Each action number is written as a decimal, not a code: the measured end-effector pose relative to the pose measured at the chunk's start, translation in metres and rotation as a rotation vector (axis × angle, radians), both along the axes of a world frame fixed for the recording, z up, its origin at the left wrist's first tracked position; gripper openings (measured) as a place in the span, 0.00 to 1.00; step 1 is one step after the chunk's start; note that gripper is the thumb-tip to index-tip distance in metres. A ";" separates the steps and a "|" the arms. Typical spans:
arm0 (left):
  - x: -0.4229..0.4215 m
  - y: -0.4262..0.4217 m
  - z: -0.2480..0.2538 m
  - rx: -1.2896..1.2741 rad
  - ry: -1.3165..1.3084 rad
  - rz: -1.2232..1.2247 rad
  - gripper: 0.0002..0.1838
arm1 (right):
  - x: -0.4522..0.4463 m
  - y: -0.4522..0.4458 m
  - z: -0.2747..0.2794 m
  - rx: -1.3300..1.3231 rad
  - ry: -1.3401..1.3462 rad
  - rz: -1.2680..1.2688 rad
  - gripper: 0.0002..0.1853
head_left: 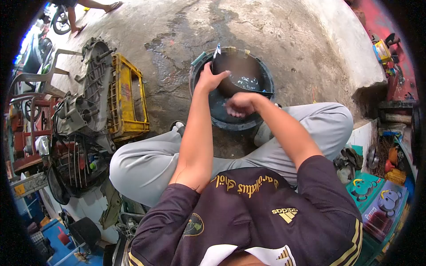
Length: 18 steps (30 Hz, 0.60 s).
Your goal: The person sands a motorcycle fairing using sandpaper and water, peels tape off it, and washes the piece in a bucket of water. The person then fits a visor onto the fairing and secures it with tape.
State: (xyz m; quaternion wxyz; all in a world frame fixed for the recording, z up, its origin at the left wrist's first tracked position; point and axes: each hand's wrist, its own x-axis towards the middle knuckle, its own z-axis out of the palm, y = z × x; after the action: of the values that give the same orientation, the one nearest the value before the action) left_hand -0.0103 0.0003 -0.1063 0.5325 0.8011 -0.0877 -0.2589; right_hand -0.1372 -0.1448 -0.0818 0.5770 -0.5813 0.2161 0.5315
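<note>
A round dark basin (234, 126) stands on the concrete floor in front of my crossed legs. Inside it is a dark, wet, rounded part (242, 71), tilted up, its surface shiny and partly blurred. My left hand (213, 78) grips the left edge of this part, thumb stretched over it. Lower down, my right hand (242, 104) is over the basin below the part, fingers curled and smeared by motion. Whether it holds anything is hidden. A pale teal strip (198, 58) lies over the basin's upper left rim.
At the left a yellow crate (141, 99) stands beside a metal engine casing (96, 80). A chair (33, 77) is farther left. A person's legs (72, 17) show at the top left. Boxed goods (385, 208) and tools lie at the right.
</note>
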 end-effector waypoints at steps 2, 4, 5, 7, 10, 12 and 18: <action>-0.003 0.000 0.002 0.006 -0.034 0.009 0.64 | 0.007 -0.017 0.029 0.002 -0.035 -0.019 0.18; -0.006 -0.002 0.003 0.063 -0.058 0.012 0.64 | 0.009 -0.032 0.057 -0.073 -0.118 -0.011 0.18; -0.004 -0.004 0.000 0.089 -0.087 0.018 0.64 | 0.009 -0.039 0.071 -0.136 -0.165 0.006 0.19; -0.007 -0.004 0.000 0.083 -0.083 0.016 0.65 | 0.007 -0.051 0.087 -0.227 -0.202 -0.006 0.19; -0.009 -0.001 0.004 0.075 -0.077 0.016 0.66 | 0.008 -0.071 0.096 -0.611 -0.498 0.382 0.20; -0.007 -0.001 0.002 0.068 -0.077 0.013 0.66 | 0.007 -0.080 0.100 -0.600 -0.372 0.167 0.19; -0.013 0.000 0.006 0.132 -0.107 0.019 0.62 | 0.013 -0.096 0.124 -0.378 -0.395 -0.067 0.25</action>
State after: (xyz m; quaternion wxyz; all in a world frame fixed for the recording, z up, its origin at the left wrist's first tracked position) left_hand -0.0230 0.0002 -0.1001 0.4754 0.8480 -0.0910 -0.2161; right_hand -0.1240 -0.2413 0.0421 0.5063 -0.7637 0.2137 0.3388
